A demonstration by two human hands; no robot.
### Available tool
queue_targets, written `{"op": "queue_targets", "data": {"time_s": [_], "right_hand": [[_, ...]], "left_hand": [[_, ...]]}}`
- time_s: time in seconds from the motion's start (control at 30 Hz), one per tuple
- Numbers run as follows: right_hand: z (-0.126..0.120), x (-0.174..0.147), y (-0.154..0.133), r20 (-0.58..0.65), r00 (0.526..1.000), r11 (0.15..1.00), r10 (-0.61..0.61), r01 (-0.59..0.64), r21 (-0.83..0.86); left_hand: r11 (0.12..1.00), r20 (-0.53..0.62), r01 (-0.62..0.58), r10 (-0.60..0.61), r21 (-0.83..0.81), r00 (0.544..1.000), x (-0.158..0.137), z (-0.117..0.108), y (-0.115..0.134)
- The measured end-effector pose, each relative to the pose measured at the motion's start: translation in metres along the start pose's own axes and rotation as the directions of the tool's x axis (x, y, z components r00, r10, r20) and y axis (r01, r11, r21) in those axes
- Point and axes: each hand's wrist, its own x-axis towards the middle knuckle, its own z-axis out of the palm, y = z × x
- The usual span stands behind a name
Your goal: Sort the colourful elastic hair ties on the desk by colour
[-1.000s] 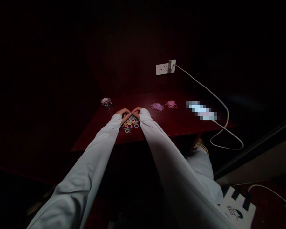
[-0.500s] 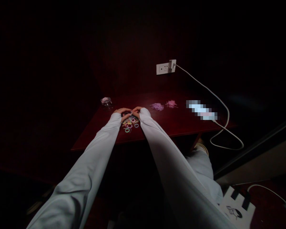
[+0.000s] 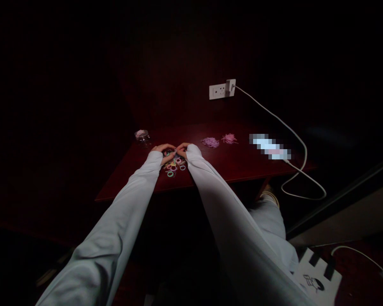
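Over a loose pile of small coloured hair ties (image 3: 174, 168), my two hands meet at their fingertips. My left hand (image 3: 162, 148) arches across the far left side of the pile, its fingers bent and the thumb brought in toward them. Facing it, my right hand (image 3: 182, 148) is also curled, with thumb and fingers together. Whatever is pinched between the fingertips is too small and dark to make out. Green, yellow, pink and pale purple rings show below and between the hands; those under the palms are hidden.
On the dark red table (image 3: 121, 187), a purple heap of small bands (image 3: 210, 142) and a pink heap (image 3: 230, 138) lie to the right. A clear jar (image 3: 142, 136) stands at the back left. A blurred bright device (image 3: 270, 146) is cabled to a wall socket (image 3: 221, 90).
The fingers have shifted slightly where they meet, and a green tie now shows between them. Arms, heaps and jar have stayed in place.
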Motion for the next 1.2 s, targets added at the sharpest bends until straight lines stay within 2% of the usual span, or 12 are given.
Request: {"op": "queue_targets", "data": {"time_s": [0.23, 0.5, 0.83, 1.03, 1.2], "right_hand": [[-0.003, -0.002, -0.002, 0.008, 1.000, 1.000, 0.000, 0.001, -0.015], [-0.003, -0.005, -0.007, 0.014, 0.999, 0.999, 0.038, -0.038, -0.029], [-0.005, -0.008, -0.010, -0.005, 1.000, 0.996, 0.022, -0.022, -0.086], [-0.008, -0.011, -0.015, 0.020, 1.000, 0.994, 0.014, -0.012, -0.104], [-0.008, -0.013, -0.016, 0.012, 1.000, 0.995, 0.016, -0.015, -0.097]], "left_hand": [[0.998, -0.025, -0.051, 0.051, -0.034, 0.998, -0.007, -0.003, 0.012], [0.998, 0.015, -0.055, 0.056, -0.041, 0.998, 0.003, -0.001, -0.003], [0.976, -0.094, -0.162, 0.149, -0.145, 0.984, -0.006, -0.004, 0.017], [0.951, -0.147, -0.235, 0.208, -0.200, 0.967, 0.004, 0.003, 0.000], [0.954, -0.162, -0.222, 0.191, -0.199, 0.968, 0.010, 0.008, -0.018]]}}
